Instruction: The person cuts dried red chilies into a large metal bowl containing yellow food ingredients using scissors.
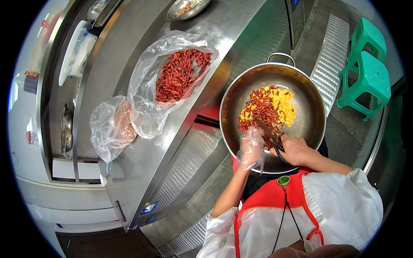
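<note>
A wide, deep metal pot [310, 99] with a loop handle holds cut dried red chili peppers [264, 105] beside a heap of small yellow bits [287, 107] that look like seeds. My left hand [251, 148], in a clear plastic glove, is closed over the near left part of the pot, its fingertips at the chilies. Black-handled scissors [278, 147] are gripped in my right hand [294, 150], just to the right. Their dark blades point up and left, close to the gloved fingers. The exact pieces pinched there are partly hidden.
On the steel counter [232, 26] at left lie an open clear bag of whole dried chilies [180, 75] and a smaller bag of pale reddish pieces [124, 120]. A metal bowl [188, 9] stands at the back. Green plastic stools [370, 79] are at the far right.
</note>
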Demonstrator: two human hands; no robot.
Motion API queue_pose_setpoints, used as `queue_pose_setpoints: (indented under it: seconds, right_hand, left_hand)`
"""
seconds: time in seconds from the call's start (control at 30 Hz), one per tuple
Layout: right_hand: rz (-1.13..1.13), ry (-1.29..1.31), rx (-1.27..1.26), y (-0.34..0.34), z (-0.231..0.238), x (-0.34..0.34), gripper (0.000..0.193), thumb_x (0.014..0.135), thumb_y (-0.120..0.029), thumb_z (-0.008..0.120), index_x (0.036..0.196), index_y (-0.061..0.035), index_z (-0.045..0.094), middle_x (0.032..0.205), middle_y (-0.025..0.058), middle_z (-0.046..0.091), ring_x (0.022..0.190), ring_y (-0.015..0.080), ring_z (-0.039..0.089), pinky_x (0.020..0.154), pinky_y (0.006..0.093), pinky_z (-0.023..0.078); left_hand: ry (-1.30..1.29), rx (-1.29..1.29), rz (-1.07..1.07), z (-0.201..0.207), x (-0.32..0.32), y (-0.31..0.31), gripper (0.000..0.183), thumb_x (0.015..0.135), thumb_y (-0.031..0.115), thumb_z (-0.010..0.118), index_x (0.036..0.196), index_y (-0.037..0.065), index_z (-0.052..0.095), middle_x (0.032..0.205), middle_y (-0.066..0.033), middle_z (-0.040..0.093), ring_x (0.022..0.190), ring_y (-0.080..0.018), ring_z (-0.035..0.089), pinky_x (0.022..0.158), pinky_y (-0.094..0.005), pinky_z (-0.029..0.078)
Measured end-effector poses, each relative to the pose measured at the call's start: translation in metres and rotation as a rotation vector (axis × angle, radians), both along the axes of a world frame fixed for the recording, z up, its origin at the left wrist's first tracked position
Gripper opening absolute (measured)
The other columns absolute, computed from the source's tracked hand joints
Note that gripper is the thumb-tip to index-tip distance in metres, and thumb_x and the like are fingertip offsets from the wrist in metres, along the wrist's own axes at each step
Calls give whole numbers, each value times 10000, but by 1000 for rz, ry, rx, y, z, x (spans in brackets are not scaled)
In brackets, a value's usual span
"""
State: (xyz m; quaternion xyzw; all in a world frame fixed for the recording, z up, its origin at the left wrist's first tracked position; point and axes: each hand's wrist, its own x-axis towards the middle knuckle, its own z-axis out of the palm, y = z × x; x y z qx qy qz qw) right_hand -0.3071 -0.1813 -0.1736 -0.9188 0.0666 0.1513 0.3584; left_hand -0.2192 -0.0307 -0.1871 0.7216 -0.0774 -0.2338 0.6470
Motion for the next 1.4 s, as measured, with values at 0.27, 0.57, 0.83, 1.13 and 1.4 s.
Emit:
queue_pose_setpoints:
  seconds: [0.27, 0.57, 0.83, 1.13, 1.4]
  right_hand:
    - [71, 65, -43, -1, 15, 3, 755, 811, -640, 459, 943, 103, 478, 758, 260, 621, 757, 394, 628, 719, 457, 483]
    - [95, 73, -13, -3, 22, 3, 756, 815, -637, 457, 947, 107, 478, 790, 267, 621, 782, 396, 625, 733, 460, 475]
    - [84, 43, -27, -2, 17, 2, 733, 824, -621, 462, 951, 100, 480, 785, 273, 617, 782, 405, 620, 723, 464, 475]
    - [48, 8, -18, -1, 15, 1, 700, 825, -604, 484, 930, 88, 482, 770, 272, 617, 762, 408, 620, 714, 470, 477]
    - [43, -12, -27, 0, 13, 1, 680, 829, -587, 489, 921, 86, 487, 754, 266, 617, 747, 406, 622, 709, 472, 479]
  left_hand:
    - [1, 64, 17, 13, 6, 3, 247, 959, 251, 453, 780, 87, 497, 631, 38, 439, 559, -50, 385, 479, -218, 315]
    - [29, -4, 1, 10, 4, 3, 167, 898, 120, 478, 734, 100, 457, 653, 70, 391, 579, -32, 347, 482, -218, 304]
    - [-147, 116, -16, -7, 9, 5, 185, 869, 96, 492, 701, 50, 427, 630, 12, 386, 604, -72, 350, 505, -276, 336]
    - [-231, 186, -58, 10, 9, 6, 193, 906, 171, 478, 750, 58, 480, 702, 25, 435, 674, -78, 385, 596, -265, 362]
    - [-218, 71, -17, -10, 11, 3, 175, 873, 97, 499, 711, 30, 498, 621, 5, 451, 603, -73, 400, 530, -275, 368]
